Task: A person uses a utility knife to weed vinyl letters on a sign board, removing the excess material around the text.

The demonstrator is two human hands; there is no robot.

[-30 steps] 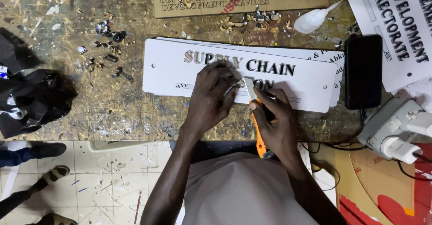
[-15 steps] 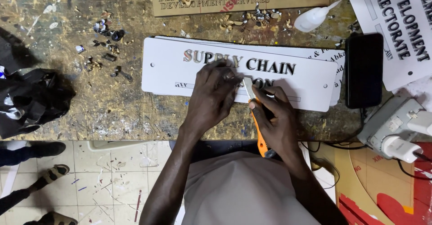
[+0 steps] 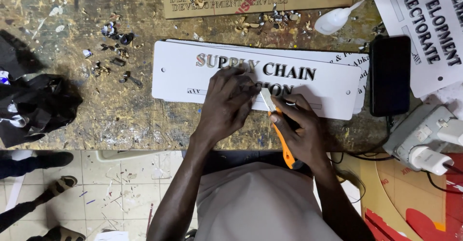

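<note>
Centre frame: left hand (image 3: 226,108) fingers pressed flat on white sign plate (image 3: 183,79) | right hand (image 3: 301,135) fingers clamped on orange utility knife (image 3: 282,139) | upper row of letters in place, lower row partly hidden.

The person leans over a scarred wooden workbench (image 3: 120,120), left hand (image 3: 226,103) pressed flat on a white rectangular sign plate (image 3: 178,77) with raised lettering, right hand (image 3: 301,130) gripping an orange utility knife (image 3: 282,139) whose blade tip meets the plate just beside the left fingers. A black phone (image 3: 389,74) lies just right of the plate, a white squeeze bottle (image 3: 335,20) above it, and a crumpled black bag (image 3: 36,108) sits at the bench's left edge.
</note>
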